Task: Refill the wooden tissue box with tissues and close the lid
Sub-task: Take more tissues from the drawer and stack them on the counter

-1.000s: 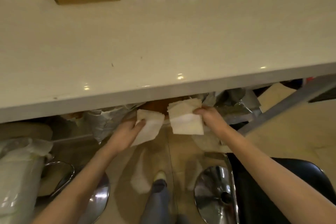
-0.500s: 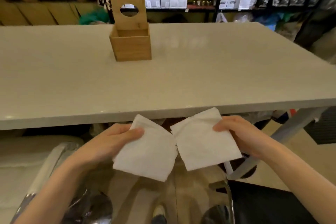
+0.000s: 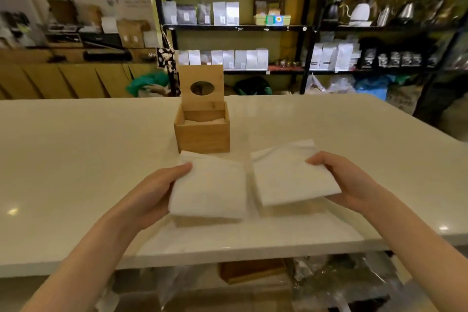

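Head view, the only one: the left hand (image 3: 157,192) grips a folded stack of white tissues, thumb on top w/ fingers underneath; this left stack (image 3: 209,186) is held above the table (image 3: 76,159), its far edge just short of the box; the right hand (image 3: 347,182) grasps a second stack the same way, thumb pressed on the near-right corner; the right stack (image 3: 291,172) sits just beside the left one, a narrow gap btwn them, not touching as far as can be told; the wooden tissue box (image 3: 202,132) stands on the table straight ahead of the hands, closer to the left stack, approx. centred btwn both arms; its lid (image 3: 201,87), w/ an oval hole, is swung up and stands upright at the back edge, so the box is open; something pale lies low inside, can't tell what; progress, as a judgement: tissues are in hand and the box is open, but neither stack is in yet; left to do: load both stacks into the box, then fold the lid down shut.
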